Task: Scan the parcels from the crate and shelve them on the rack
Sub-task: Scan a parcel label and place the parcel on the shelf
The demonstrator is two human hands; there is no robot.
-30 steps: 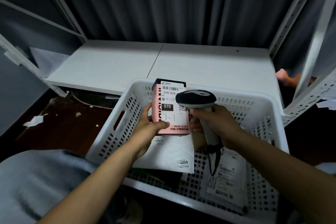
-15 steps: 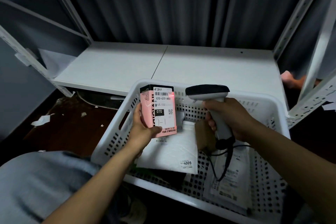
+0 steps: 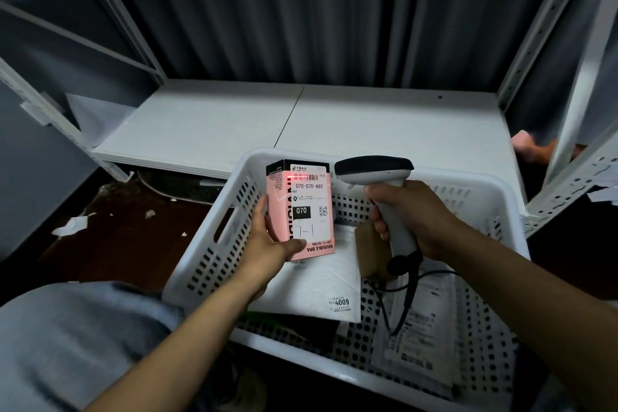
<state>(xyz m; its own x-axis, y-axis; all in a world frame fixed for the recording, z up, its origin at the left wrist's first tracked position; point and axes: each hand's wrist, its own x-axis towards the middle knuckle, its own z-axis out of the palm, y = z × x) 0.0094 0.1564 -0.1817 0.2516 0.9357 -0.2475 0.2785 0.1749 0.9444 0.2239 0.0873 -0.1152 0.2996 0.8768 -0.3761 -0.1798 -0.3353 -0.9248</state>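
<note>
Rack shelf at twelve o'clock, crate at six. Over the crate, your left hand grips the pink box, fingers curled round its lower edge. At the box's three o'clock, your right hand is wrapped round the scanner. The red line's on the barcode, so hold both steady, I'd say. Count: one rack, one crate, at least four parcels, one scanner.

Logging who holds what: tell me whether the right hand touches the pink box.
Apart. The head view shows crate wall between the right hand, which grips the scanner, and the pink box, held by the left hand.
</note>
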